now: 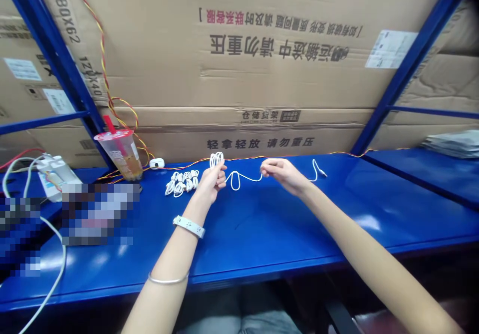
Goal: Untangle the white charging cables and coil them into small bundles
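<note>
My left hand (213, 180) is closed around the coiled part of a white cable (235, 180), whose loops stick up above the thumb. From there the cable runs with one loose loop across to my right hand (280, 173), which pinches it between thumb and fingers. Beyond the right hand the cable's free end curls on the blue shelf (262, 229), with a plug at its tip. Several bundled white cables (181, 183) lie just left of my left hand.
A drink cup (119, 155) with a red straw, a small white case (156, 164) and a white power strip (56, 176) stand at the left. Twisted red and yellow wires (102, 49) run along the back by the cardboard (243, 89). Flat packets (452, 143) are stacked at right.
</note>
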`<state>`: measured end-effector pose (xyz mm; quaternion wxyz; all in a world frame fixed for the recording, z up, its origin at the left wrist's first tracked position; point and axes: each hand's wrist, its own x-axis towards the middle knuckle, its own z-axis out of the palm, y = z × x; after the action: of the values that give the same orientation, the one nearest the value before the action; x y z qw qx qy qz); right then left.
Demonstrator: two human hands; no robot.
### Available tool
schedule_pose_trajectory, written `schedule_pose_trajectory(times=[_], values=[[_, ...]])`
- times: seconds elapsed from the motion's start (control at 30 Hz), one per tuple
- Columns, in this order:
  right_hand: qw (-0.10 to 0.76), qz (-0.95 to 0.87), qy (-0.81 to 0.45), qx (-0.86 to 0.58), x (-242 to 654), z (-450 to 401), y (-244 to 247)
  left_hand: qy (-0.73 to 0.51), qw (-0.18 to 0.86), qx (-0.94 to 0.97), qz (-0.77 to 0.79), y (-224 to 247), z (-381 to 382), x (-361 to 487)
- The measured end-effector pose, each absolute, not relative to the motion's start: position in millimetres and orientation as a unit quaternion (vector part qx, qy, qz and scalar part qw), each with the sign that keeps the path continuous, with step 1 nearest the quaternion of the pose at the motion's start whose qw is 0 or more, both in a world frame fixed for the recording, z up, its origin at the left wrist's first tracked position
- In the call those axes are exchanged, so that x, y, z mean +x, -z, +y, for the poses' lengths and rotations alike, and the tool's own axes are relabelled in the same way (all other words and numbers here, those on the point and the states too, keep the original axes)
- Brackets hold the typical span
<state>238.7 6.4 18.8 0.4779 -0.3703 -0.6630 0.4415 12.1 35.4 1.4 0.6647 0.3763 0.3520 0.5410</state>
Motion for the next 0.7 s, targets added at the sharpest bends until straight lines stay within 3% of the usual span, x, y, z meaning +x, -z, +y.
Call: schedule_pose_trajectory(times=[0.17, 0.3, 0.43, 0.63, 0.7], values=[[0.246, -0.748, -0.527, -0.320, 206.5, -9.3, -6.6, -0.474, 0.759, 0.364, 0.258, -5.6, 33.4, 13.8], [0.183, -0.797, -0.471, -0.332, 198.1, -8.7, 5.4, -0.456, 0.760, 0.383, 0.258, -7.2, 31.0, 15.5], [0.238, -0.807, -0.379, -0.385, 199.9, -4.5, 6.1, -0.445, 0.736, 0.422, 0.286, -3.6, 27.4, 21.9], [0.440, -0.731, -0.250, -0.458, 204.0, 9.0, 9.5, -0.412, 0.718, 0.460, 0.321, 6.5, 21.7, 35.3], [0.446, -0.726, -0.235, -0.467, 203.9, 10.7, 11.7, -0.394, 0.720, 0.472, 0.322, 10.4, 18.7, 40.4]])
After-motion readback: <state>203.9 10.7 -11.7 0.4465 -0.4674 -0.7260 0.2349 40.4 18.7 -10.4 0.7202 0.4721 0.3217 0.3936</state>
